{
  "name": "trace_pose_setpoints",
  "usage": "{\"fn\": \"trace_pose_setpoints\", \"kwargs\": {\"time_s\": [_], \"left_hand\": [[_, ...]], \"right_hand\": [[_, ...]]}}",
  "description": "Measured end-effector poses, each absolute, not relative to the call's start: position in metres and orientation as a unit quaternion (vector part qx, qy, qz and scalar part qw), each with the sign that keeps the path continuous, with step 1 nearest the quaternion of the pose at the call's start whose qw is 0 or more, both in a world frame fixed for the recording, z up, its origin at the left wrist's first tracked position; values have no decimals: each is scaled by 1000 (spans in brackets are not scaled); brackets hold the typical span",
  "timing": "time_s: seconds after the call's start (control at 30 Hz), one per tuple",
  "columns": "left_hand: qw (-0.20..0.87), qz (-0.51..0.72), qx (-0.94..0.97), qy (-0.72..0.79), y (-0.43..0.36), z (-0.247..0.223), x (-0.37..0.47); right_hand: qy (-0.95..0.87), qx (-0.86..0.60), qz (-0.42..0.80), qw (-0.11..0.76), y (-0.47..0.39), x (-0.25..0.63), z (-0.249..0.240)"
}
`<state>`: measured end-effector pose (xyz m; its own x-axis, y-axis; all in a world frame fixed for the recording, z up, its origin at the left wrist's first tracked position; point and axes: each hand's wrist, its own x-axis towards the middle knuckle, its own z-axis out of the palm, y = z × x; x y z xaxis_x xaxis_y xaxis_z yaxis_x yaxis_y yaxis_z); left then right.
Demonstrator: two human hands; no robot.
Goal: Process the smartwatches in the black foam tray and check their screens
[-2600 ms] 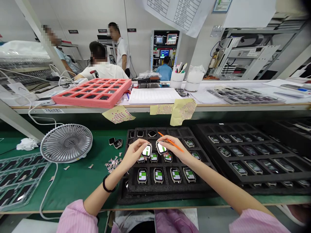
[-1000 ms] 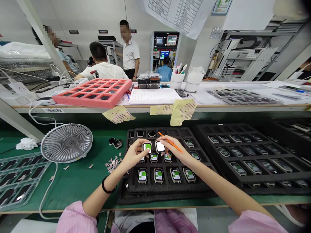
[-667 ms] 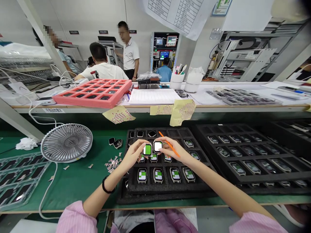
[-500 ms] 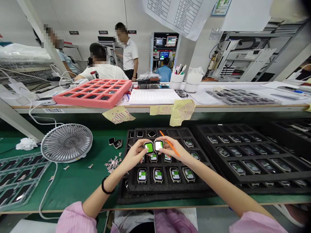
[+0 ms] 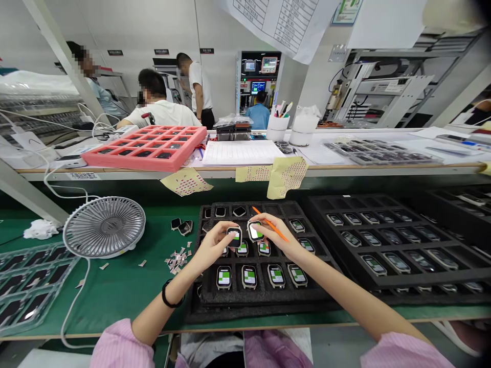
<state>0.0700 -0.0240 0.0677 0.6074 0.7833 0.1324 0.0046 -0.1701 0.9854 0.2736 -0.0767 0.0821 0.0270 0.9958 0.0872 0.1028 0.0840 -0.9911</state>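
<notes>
Head view: left hand (image 5: 217,242) was clamped on left watch (image 5: 235,242), right hand (image 5: 279,233) on right watch (image 5: 253,230), orange stick (image 5: 271,225) lying across right hand. Watches were near each other, apart, above black foam tray (image 5: 249,297), left one at 9 o'clock of its mate. Grey fan (image 5: 105,225) stood at tray's 9 o'clock; second foam tray (image 5: 387,251) lay at 3 o'clock.

Your left sleeve (image 5: 123,345) and right sleeve (image 5: 402,352) are light pink with fine, paler stripes. Both look loose and a little wrinkled, and they stop around the elbow, leaving your forearms (image 5: 330,283) bare. A thin black band (image 5: 165,298) circles your left wrist. Your left hand (image 5: 211,246) and right hand (image 5: 286,228) are ungloved. At your lap, pinkish-purple cloth (image 5: 268,347) lies in soft folds beside something black.
</notes>
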Motion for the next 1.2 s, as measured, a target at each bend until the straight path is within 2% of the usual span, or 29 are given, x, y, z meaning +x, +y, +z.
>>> {"fn": "trace_pose_setpoints", "kwargs": {"time_s": [0.27,0.73,1.2], "left_hand": [[591,337,679,276,-24,68,70],[588,321,686,285,-28,75,68],[550,331,708,293,-22,68,68]], "right_hand": [[-571,-461,465,495,-74,274,78],[-492,-524,447,533,-77,269,88],[-563,-483,465,483,-76,275,82]]}}
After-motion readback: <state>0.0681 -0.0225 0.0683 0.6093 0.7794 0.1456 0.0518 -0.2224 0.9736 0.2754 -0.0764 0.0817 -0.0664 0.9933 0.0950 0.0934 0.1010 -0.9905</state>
